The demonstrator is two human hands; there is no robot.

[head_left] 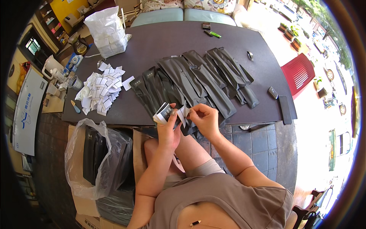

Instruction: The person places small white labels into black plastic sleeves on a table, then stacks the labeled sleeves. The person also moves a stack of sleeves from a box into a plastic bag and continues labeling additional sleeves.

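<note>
My left hand (pixel 169 133) holds a small stack of folded black-and-white printed papers (pixel 163 114) at the table's near edge. My right hand (pixel 204 118) pinches a white paper piece (pixel 183 113) between thumb and fingers, just right of the stack. Behind and around both hands, long flat black pouches (pixel 197 77) lie overlapping on the dark table (pixel 143 37). To the left, small white folded papers (pixel 104 90) form a loose heap, with one white paper (pixel 128 83) beside the pouches.
A white plastic bag (pixel 107 34) of small packets stands at the back left. Below the table's left part, a cardboard box (pixel 140 151) holds more black pouches (pixel 91 154) in clear plastic. A black key fob (pixel 273 92) and a dark flat case (pixel 284 110) lie at the right.
</note>
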